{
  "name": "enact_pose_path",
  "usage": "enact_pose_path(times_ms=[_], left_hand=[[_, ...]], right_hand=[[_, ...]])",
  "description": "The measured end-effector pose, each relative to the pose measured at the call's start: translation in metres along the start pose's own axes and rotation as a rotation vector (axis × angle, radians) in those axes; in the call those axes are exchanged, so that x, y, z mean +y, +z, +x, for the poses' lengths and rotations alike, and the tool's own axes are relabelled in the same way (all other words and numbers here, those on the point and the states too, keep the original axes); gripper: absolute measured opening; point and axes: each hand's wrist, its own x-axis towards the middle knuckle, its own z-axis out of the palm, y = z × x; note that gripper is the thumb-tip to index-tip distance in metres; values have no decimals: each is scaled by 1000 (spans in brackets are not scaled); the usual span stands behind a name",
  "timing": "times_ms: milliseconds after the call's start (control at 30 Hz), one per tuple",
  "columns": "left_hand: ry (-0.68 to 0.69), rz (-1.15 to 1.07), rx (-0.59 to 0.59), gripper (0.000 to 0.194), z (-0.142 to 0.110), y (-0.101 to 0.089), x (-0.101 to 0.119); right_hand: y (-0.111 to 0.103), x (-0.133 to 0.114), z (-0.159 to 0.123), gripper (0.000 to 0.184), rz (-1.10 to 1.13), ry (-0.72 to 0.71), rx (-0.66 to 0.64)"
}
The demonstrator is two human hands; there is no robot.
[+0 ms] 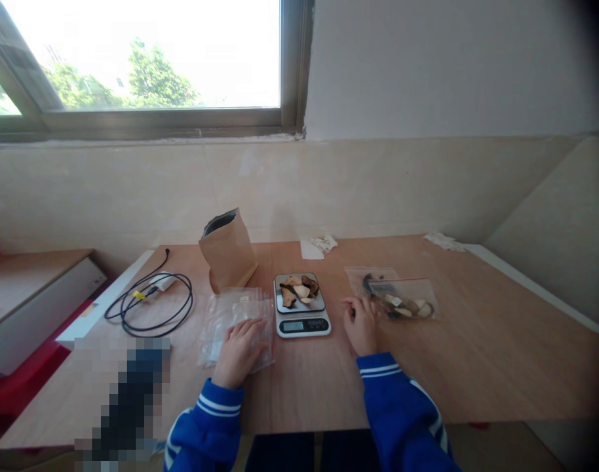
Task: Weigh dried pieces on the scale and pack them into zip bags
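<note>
A white digital kitchen scale point(304, 326) sits near the middle of the wooden table point(295, 393), with dried, dark-edged slices point(299, 290) heaped on its platform (the digits on its display are too small to read). Just left of it, the left hand point(240, 351) rests on clear plastic bags point(215, 328), fingers loosely extended. On the other side, the right hand point(362, 326) lies beside the scale with fingers curled, next to a zip bag of slices point(411, 303); whether they grip anything I cannot tell. Behind the clear bags, a brown paper pouch point(229, 254) stands open-topped; farther left lies a coiled black cable point(191, 303).
</note>
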Motion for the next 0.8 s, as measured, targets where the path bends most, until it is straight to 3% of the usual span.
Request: enact_pose_path(times_ms=[167, 300, 400, 533, 667, 800], left_hand=[[39, -120, 300, 24, 1, -5, 7], [168, -245, 439, 32, 0, -13, 32], [195, -337, 505, 27, 0, -15, 45], [-11, -503, 802, 17, 5, -13, 46], [-147, -640, 911, 19, 23, -17, 44], [-107, -684, 1031, 24, 54, -17, 42]], right_hand=[[-18, -50, -27, 16, 488, -121, -192], [-15, -98, -42, 22, 835, 47, -448], [-7, -117, -36, 27, 1035, 185, -518], [-20, -116, -18, 41, 1187, 368, -588], [-53, -98, -9, 41, 1126, 203, -683], [-62, -77, -2, 37, 847, 88, -492]])
